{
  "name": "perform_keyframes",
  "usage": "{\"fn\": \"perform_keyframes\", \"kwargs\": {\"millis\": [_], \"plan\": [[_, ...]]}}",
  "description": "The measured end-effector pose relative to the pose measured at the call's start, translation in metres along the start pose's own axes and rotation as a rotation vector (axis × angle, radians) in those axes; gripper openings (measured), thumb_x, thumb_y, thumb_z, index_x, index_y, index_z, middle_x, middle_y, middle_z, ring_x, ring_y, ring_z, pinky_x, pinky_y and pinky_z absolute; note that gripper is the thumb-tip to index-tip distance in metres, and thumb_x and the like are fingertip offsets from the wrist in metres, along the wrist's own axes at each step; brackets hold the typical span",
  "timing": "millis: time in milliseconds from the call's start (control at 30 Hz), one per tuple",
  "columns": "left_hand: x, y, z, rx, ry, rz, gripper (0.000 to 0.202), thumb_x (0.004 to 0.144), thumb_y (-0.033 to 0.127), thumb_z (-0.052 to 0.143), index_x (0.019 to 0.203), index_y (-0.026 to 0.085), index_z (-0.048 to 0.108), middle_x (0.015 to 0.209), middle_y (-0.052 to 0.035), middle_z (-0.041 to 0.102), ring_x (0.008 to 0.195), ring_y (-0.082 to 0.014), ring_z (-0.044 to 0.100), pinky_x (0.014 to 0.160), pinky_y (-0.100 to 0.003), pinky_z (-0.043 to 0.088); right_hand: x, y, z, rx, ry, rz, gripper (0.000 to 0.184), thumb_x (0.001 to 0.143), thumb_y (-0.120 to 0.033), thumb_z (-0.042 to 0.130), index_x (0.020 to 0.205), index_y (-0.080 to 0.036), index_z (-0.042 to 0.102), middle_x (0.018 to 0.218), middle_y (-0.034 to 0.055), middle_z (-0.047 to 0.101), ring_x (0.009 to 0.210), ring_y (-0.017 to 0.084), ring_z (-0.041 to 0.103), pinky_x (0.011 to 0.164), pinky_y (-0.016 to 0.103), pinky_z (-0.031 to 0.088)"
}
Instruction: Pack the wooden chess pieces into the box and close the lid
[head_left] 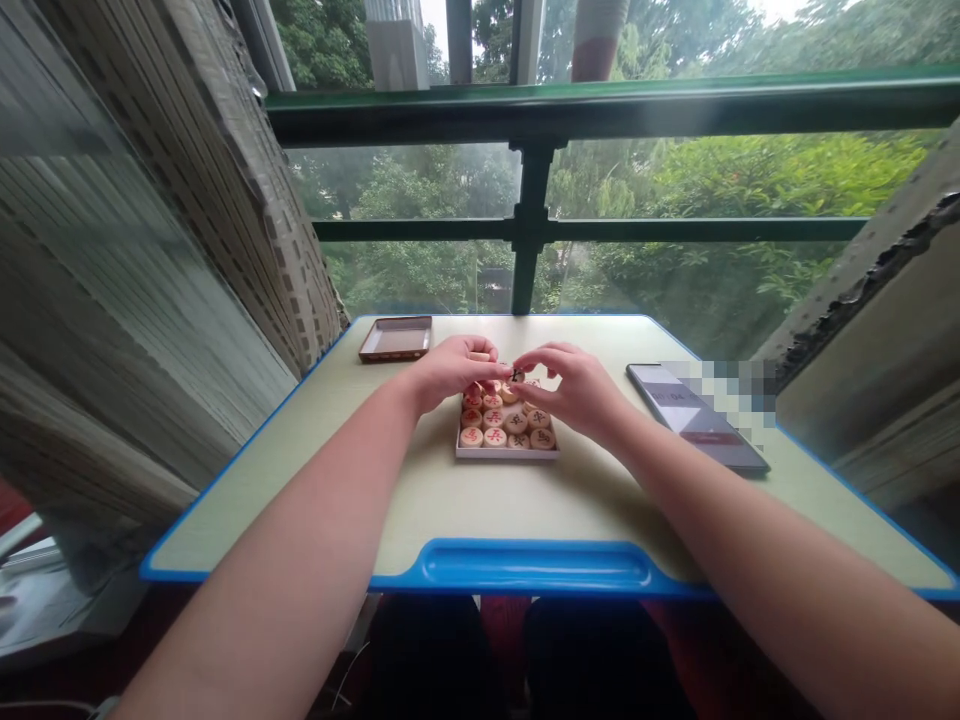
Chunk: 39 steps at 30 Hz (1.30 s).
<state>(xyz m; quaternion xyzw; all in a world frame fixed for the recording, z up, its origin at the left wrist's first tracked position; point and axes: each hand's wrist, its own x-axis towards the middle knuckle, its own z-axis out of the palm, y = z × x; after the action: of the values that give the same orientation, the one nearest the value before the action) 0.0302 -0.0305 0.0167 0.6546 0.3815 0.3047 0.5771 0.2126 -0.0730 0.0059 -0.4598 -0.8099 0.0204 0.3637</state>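
A shallow white box (508, 454) on the table holds rows of round wooden Chinese chess pieces, with red characters on the left side and black ones on the right. Over its far part, my right hand (571, 385) pinches a Chinese chess piece (517, 377) marked in black between thumb and fingertips. My left hand (454, 370) is beside it above the box's far left, fingers curled and thumb stretched toward that same piece. Whatever its fingers grip is hidden. Both hands cover the box's far rows.
The box's brown-edged lid (396, 340) lies at the table's far left. On the right is a tablet or large phone (694, 415), partly pixelated. A blue tray groove (534, 566) runs along the table's near edge. Curtains (247, 150) hang at both sides, and a green railing (600, 110) stands behind.
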Motion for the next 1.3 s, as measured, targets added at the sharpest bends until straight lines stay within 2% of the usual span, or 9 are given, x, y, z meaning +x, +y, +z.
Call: {"fn": "perform_keyframes", "kwargs": {"millis": [67,200,267,433,567,833,1067,1300], "plan": [[0.0012,0.0008,-0.0001,0.019,0.07,0.019,0.04,0.058,0.043,0.075,0.065,0.015,0.048,0.059,0.0006,0.052,0.048,-0.0059,0.045,0.044,-0.019,0.031,0.0001,-0.0002,0.0006,-0.007,-0.029,0.032,0.018,0.071,-0.03,0.067,0.086,-0.021,0.068,0.084,0.0047,0.064,0.077,0.018,0.056,0.068,0.03,0.044],[0.007,0.0004,-0.0044,0.006,0.316,0.09,0.043,0.064,0.056,0.065,0.063,0.015,0.048,0.063,0.0009,0.048,0.051,-0.0059,0.037,0.047,-0.021,0.032,-0.0005,-0.0017,0.0037,-0.046,-0.107,0.091,0.018,0.071,-0.032,0.066,0.084,-0.02,0.069,0.085,0.0059,0.063,0.08,0.02,0.055,0.072,0.032,0.044],[0.0092,-0.0004,-0.0064,-0.001,0.363,0.079,0.045,0.066,0.059,0.061,0.062,0.016,0.047,0.061,0.0014,0.045,0.051,-0.0067,0.035,0.048,-0.021,0.031,-0.0011,-0.0024,0.0048,-0.062,-0.137,0.096,0.018,0.072,-0.033,0.066,0.084,-0.02,0.07,0.086,0.0064,0.063,0.082,0.021,0.055,0.074,0.034,0.044],[0.0078,0.0006,-0.0048,0.02,0.296,0.048,0.045,0.065,0.059,0.062,0.061,0.016,0.049,0.06,0.0015,0.045,0.051,-0.0072,0.035,0.048,-0.021,0.029,-0.0013,-0.0033,0.0043,-0.089,-0.192,0.092,0.017,0.071,-0.034,0.066,0.082,-0.022,0.071,0.087,0.0067,0.062,0.082,0.021,0.056,0.077,0.035,0.044],[0.0034,0.0054,-0.0013,-0.057,0.206,0.064,0.044,0.066,0.057,0.062,0.061,0.015,0.049,0.06,0.0021,0.043,0.05,-0.0064,0.033,0.047,-0.021,0.028,0.0004,-0.0051,0.0029,-0.103,-0.228,0.146,0.022,0.072,-0.039,0.065,0.084,-0.023,0.073,0.085,0.0073,0.062,0.081,0.022,0.056,0.077,0.036,0.043],[0.0039,0.0036,-0.0021,-0.054,0.197,0.056,0.041,0.064,0.053,0.066,0.061,0.015,0.05,0.061,0.0019,0.046,0.049,-0.0055,0.033,0.047,-0.022,0.027,0.0007,-0.0098,0.0028,-0.089,-0.237,0.211,0.021,0.07,-0.038,0.066,0.081,-0.022,0.073,0.081,0.0066,0.061,0.081,0.022,0.055,0.075,0.034,0.043],[0.0047,0.0029,-0.0027,-0.069,0.195,0.072,0.041,0.063,0.053,0.067,0.062,0.016,0.049,0.062,0.0018,0.048,0.048,-0.0052,0.033,0.046,-0.021,0.027,-0.001,-0.0078,0.0003,-0.082,-0.226,0.162,0.018,0.076,-0.031,0.059,0.08,-0.022,0.074,0.079,0.0068,0.06,0.081,0.021,0.053,0.076,0.034,0.041],[0.0045,0.0033,-0.0026,-0.057,0.206,0.061,0.039,0.064,0.05,0.066,0.062,0.016,0.048,0.061,0.0018,0.048,0.048,-0.0053,0.034,0.046,-0.021,0.027,-0.0019,-0.0056,-0.0032,-0.144,-0.267,-0.037,0.019,0.075,-0.022,0.055,0.074,-0.022,0.074,0.08,0.0058,0.064,0.077,0.02,0.049,0.075,0.035,0.038]]}}
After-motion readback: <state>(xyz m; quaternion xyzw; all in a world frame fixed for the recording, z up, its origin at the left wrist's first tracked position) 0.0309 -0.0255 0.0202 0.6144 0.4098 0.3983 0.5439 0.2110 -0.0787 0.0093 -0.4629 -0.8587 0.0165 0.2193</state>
